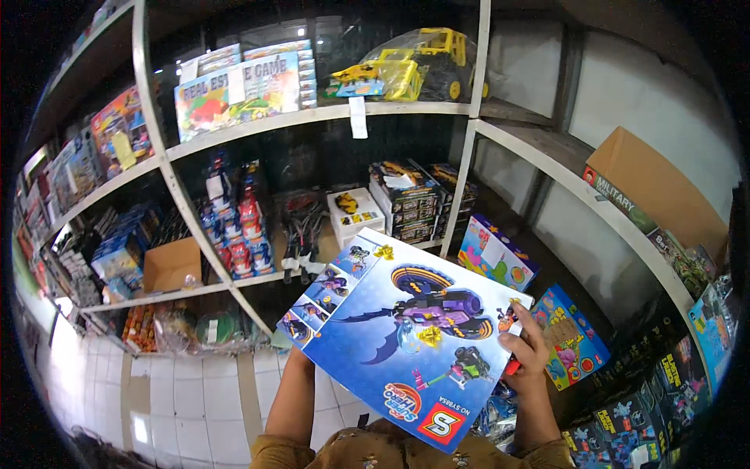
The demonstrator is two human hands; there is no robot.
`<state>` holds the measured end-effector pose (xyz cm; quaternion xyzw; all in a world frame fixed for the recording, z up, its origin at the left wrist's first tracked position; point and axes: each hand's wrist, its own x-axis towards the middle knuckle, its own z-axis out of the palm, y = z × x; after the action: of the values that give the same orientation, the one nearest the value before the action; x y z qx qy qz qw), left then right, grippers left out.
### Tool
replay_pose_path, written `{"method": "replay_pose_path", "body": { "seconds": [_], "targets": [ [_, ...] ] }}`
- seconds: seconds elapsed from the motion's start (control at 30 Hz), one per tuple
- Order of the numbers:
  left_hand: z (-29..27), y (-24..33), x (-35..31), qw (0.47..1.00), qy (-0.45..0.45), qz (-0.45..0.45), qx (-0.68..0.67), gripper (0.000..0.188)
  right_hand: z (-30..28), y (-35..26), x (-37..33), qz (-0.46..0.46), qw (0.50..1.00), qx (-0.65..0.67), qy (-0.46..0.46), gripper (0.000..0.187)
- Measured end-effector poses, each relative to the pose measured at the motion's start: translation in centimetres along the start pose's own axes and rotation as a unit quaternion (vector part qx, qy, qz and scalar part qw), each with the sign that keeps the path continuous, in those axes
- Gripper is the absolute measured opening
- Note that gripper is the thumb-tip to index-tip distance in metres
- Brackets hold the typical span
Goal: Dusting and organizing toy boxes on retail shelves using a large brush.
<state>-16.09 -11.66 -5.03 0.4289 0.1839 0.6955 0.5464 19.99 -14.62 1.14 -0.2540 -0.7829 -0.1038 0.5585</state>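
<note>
A flat blue-and-white toy building set box (367, 332) is held tilted before my chest, its picture side up. Printed on it are a purple and black motorbike and smaller vehicles. My right hand (533, 344) grips its right edge, thumb on the front and the other fingers at the side and behind. A small red thing (512, 366) shows by that hand; its kind is unclear. My left forearm (291, 402) reaches up to the box's lower left edge, and the left hand is hidden behind the box.
Metal shelves (328, 117) of toys stand ahead and to both sides. They bear board game boxes (242, 94), a bagged yellow toy truck (426, 66), red and blue toys (242, 227) and an open carton (176, 266). Colourful boxes (570, 336) are close on my right. White floor tiles (180, 399) lie below.
</note>
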Motion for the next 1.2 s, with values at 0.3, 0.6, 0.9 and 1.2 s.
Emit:
{"method": "replay_pose_path", "body": {
  "seconds": [0.3, 0.6, 0.9, 1.2],
  "targets": [
    [-0.9, 1.4, 5.0, 0.987, -0.049, 0.035, 0.151, 0.066, 2.1, -1.6, -1.8, 0.129, 0.991, -0.019, -0.009, 0.046],
    [0.4, 4.1, 7.5, 0.950, -0.092, -0.050, 0.295, 0.048, 2.5, -3.1, -3.6, 0.423, 0.896, 0.133, -0.016, 0.057],
    [3.6, 2.4, 9.3, 0.979, -0.147, -0.079, 0.120, 0.116, 3.6, 1.2, -6.0, 0.600, 0.694, 0.356, 0.181, 0.033],
    [10.0, -4.1, 11.0, 0.985, -0.131, -0.110, 0.010, 0.064, 9.9, 10.1, -6.0, 0.610, 0.556, 0.528, 0.201, 0.046]
  ]
}}
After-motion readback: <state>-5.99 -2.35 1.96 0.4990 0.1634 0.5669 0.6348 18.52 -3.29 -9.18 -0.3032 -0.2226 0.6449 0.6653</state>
